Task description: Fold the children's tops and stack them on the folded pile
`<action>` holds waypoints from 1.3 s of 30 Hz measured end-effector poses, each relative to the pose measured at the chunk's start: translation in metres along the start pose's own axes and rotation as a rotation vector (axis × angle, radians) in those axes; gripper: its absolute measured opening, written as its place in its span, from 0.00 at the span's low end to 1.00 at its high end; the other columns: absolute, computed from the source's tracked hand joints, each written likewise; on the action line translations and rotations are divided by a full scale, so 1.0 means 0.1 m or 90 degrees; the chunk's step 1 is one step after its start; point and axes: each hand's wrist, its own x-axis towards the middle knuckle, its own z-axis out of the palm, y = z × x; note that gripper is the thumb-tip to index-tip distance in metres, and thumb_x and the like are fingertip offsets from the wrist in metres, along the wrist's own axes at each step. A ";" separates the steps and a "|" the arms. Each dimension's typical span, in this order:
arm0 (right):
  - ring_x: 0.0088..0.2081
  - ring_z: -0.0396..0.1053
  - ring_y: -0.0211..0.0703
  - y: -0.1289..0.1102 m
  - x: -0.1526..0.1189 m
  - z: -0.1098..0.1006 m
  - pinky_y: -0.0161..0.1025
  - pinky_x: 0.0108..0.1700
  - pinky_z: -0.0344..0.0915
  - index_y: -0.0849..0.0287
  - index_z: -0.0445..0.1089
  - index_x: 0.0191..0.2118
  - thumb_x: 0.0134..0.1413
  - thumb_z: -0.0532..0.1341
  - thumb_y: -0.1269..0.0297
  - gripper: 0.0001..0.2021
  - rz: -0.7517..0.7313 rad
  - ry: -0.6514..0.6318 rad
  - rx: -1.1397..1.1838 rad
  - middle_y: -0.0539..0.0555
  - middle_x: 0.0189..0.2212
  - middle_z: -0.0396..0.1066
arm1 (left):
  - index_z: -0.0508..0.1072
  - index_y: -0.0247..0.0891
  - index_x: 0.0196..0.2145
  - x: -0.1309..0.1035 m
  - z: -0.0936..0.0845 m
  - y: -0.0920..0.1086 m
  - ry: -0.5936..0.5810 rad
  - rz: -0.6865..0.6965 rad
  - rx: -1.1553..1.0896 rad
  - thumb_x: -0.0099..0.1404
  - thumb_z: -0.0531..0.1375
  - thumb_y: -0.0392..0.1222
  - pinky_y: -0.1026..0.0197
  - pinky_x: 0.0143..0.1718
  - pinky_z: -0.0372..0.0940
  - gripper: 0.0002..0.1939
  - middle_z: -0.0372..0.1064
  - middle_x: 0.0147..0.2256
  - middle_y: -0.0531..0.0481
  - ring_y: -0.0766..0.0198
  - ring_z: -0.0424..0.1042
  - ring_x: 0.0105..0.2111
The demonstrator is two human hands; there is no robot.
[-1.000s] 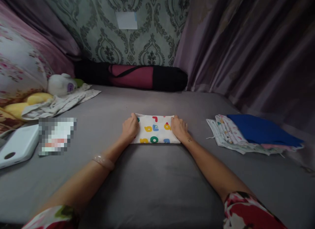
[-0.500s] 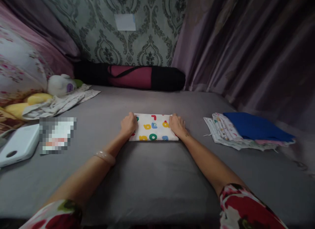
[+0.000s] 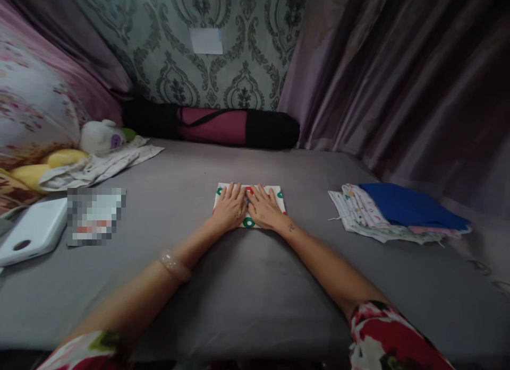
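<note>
A folded white cloth with colourful letter prints lies flat on the grey sheet in the middle. My left hand rests palm down on its left half, fingers stretched out. On the right half lies my right hand, also flat with fingers spread. The two hands almost meet at the cloth's centre and cover much of its print. Neither one grips the fabric.
A stack of folded clothes with a blue piece on top lies at right. To the left are a white device, a blurred packet, a crumpled cloth and a plush toy. A long black-and-maroon bag lies along the wall.
Both hands have let go of the cloth's side edges and moved inward, opening from closed grips to lie flat on top of it.
</note>
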 end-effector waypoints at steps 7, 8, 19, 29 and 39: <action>0.69 0.35 0.59 0.03 0.00 0.05 0.64 0.65 0.36 0.56 0.47 0.69 0.65 0.44 0.61 0.28 0.048 -0.042 0.037 0.55 0.70 0.39 | 0.51 0.37 0.67 -0.04 0.14 -0.03 -0.031 -0.059 0.003 0.72 0.40 0.50 0.39 0.64 0.38 0.30 0.46 0.67 0.41 0.46 0.43 0.67; 0.68 0.36 0.60 0.03 0.00 0.06 0.64 0.65 0.35 0.56 0.47 0.69 0.65 0.44 0.61 0.28 0.051 -0.043 0.038 0.55 0.70 0.40 | 0.52 0.36 0.67 -0.04 0.14 -0.03 -0.031 -0.060 0.004 0.72 0.40 0.50 0.38 0.64 0.38 0.30 0.46 0.67 0.40 0.45 0.43 0.67; 0.67 0.45 0.54 0.00 0.17 -0.09 0.60 0.66 0.33 0.64 0.53 0.66 0.65 0.43 0.62 0.26 0.052 -0.029 0.055 0.61 0.67 0.50 | 0.63 0.34 0.60 0.09 -0.08 -0.13 -0.031 -0.045 -0.017 0.71 0.42 0.47 0.45 0.64 0.44 0.26 0.56 0.63 0.39 0.49 0.51 0.65; 0.68 0.43 0.49 0.01 0.23 0.14 0.51 0.67 0.31 0.69 0.51 0.67 0.66 0.43 0.63 0.27 0.039 -0.007 0.041 0.61 0.67 0.48 | 0.57 0.33 0.64 0.06 0.05 -0.24 -0.060 -0.085 -0.080 0.73 0.41 0.49 0.45 0.66 0.41 0.28 0.49 0.66 0.41 0.51 0.45 0.67; 0.68 0.42 0.50 -0.26 0.20 0.18 0.54 0.67 0.35 0.69 0.52 0.66 0.66 0.43 0.61 0.27 0.019 0.031 0.029 0.61 0.67 0.48 | 0.58 0.31 0.62 -0.03 -0.03 -0.35 0.025 -0.096 -0.195 0.71 0.46 0.45 0.48 0.64 0.49 0.25 0.53 0.65 0.37 0.53 0.49 0.66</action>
